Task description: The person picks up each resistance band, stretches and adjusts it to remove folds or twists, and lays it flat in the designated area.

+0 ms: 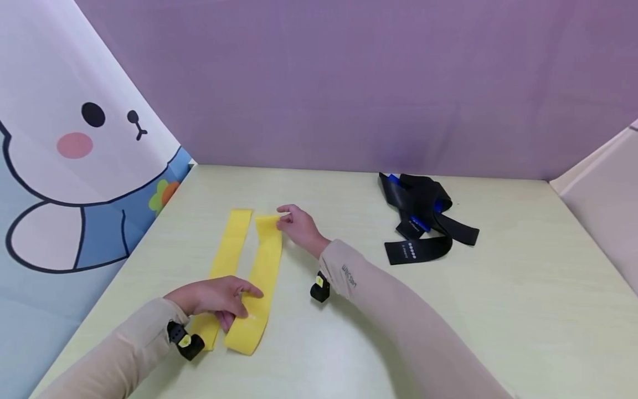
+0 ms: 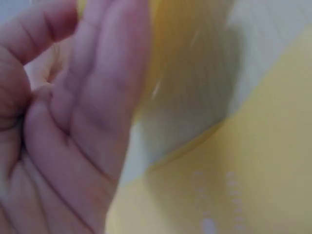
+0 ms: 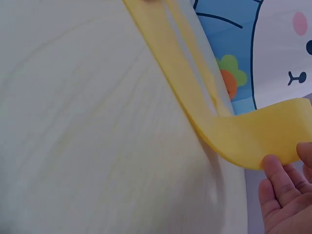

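Observation:
A yellow resistance band (image 1: 266, 277) runs lengthwise on the table in front of me, with faint print near its near end. At its far end, my right hand (image 1: 298, 226) pinches the edge between thumb and fingers. That end curves up off the table in the right wrist view, where the band (image 3: 258, 139) bends toward the fingers (image 3: 280, 178). My left hand (image 1: 219, 299) lies across the near half with extended fingers on the band. Left of it lies a second yellow strip (image 1: 231, 238), partly hidden under the left hand and wrist.
A loose heap of black bands (image 1: 421, 208) with blue parts lies at the back right, one printed end (image 1: 404, 252) turned toward me. A purple cloth (image 1: 349, 83) stands behind the table (image 1: 473, 321); a cartoon-printed cloth (image 1: 99, 183) hangs on the left.

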Demonstrator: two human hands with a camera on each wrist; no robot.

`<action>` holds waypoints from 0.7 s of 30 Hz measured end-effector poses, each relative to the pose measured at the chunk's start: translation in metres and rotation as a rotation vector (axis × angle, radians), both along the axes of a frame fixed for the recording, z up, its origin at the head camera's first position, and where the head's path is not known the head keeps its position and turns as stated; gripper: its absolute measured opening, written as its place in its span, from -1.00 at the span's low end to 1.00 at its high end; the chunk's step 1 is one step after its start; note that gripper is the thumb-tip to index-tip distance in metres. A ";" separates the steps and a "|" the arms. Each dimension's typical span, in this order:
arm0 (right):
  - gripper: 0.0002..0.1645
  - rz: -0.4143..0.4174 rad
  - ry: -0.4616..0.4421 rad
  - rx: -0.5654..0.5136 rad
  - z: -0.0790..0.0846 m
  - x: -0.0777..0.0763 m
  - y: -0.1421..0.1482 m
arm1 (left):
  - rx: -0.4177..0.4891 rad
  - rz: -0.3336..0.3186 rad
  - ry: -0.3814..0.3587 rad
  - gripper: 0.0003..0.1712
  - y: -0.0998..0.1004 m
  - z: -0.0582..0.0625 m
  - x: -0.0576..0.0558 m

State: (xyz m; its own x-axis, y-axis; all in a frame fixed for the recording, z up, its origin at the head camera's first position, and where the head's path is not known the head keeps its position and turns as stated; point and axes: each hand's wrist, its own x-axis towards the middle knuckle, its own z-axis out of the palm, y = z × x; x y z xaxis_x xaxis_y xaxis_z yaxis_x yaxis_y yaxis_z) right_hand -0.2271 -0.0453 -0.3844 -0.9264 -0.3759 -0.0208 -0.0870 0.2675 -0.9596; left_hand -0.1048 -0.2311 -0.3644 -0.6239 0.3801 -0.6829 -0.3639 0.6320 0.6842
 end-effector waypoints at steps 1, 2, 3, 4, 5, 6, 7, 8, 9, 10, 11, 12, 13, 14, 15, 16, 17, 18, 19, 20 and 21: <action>-0.55 -0.007 -0.005 0.001 -0.001 0.000 -0.001 | -0.036 -0.008 0.028 -0.41 0.002 0.000 0.001; -0.57 -0.014 -0.008 0.003 -0.002 0.001 -0.001 | -0.071 -0.024 0.055 -0.42 0.003 0.001 0.002; -0.60 -0.021 -0.009 0.002 -0.003 0.001 -0.002 | -0.107 -0.037 0.081 -0.43 0.004 0.002 0.003; -0.64 -0.025 -0.011 0.005 -0.004 0.000 -0.002 | -0.143 -0.052 0.107 -0.44 0.005 0.003 0.003; -0.67 -0.026 -0.015 0.009 -0.005 0.000 -0.003 | -0.181 -0.070 0.137 -0.47 0.006 0.004 0.003; -0.71 -0.025 -0.018 0.012 -0.006 0.000 -0.002 | -0.217 -0.092 0.173 -0.50 0.006 0.006 0.001; -0.75 -0.020 -0.020 0.018 -0.007 0.000 -0.002 | -0.248 -0.108 0.213 -0.54 0.006 0.008 -0.003; -0.77 -0.012 -0.021 0.025 -0.008 -0.001 -0.001 | -0.279 -0.120 0.258 -0.56 0.005 0.011 -0.007; -0.79 -0.004 -0.022 0.033 -0.009 -0.001 -0.001 | -0.318 -0.120 0.312 -0.57 0.004 0.014 -0.012; -0.80 0.003 -0.026 0.036 -0.009 -0.001 -0.001 | -0.352 -0.118 0.384 -0.57 0.003 0.017 -0.020; -0.81 0.010 -0.027 0.036 -0.010 -0.002 0.000 | -0.381 -0.100 0.453 -0.55 0.002 0.020 -0.028; -0.81 0.013 -0.026 0.034 -0.009 -0.001 0.000 | -0.407 -0.073 0.520 -0.51 0.001 0.023 -0.037; -0.81 0.015 -0.026 0.033 -0.009 -0.002 0.000 | -0.428 -0.036 0.580 -0.48 0.001 0.026 -0.046; -0.81 0.016 -0.026 0.027 -0.009 -0.002 0.000 | -0.441 0.003 0.632 -0.44 0.001 0.029 -0.055; -0.81 0.015 -0.026 0.023 -0.008 -0.002 0.000 | -0.435 0.034 0.688 -0.41 0.000 0.030 -0.064; -0.82 0.016 -0.024 0.018 -0.008 -0.002 -0.001 | -0.410 0.056 0.740 -0.41 0.000 0.030 -0.072; -0.82 0.017 -0.023 0.015 -0.007 -0.002 -0.001 | -0.389 0.074 0.769 -0.42 0.000 0.030 -0.078; -0.82 0.018 -0.025 0.014 -0.007 -0.001 -0.002 | -0.372 0.073 0.800 -0.47 0.000 0.029 -0.084; -0.81 0.021 -0.024 0.015 -0.006 -0.001 -0.003 | -0.355 0.067 0.826 -0.53 0.001 0.028 -0.088; -0.81 0.023 -0.023 0.014 -0.006 0.000 -0.003 | -0.343 0.055 0.847 -0.59 0.001 0.028 -0.092; -0.80 0.023 -0.020 0.019 -0.006 0.000 -0.004 | -0.336 0.041 0.865 -0.66 0.001 0.027 -0.096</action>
State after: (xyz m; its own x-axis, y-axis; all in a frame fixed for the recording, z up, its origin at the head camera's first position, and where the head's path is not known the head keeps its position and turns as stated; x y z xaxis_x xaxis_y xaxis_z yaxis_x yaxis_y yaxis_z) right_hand -0.2269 -0.0489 -0.3901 -0.9167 -0.3969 -0.0463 -0.0746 0.2837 -0.9560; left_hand -0.2006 -0.2300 -0.3377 -0.9760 0.2135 -0.0439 0.1616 0.8440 0.5115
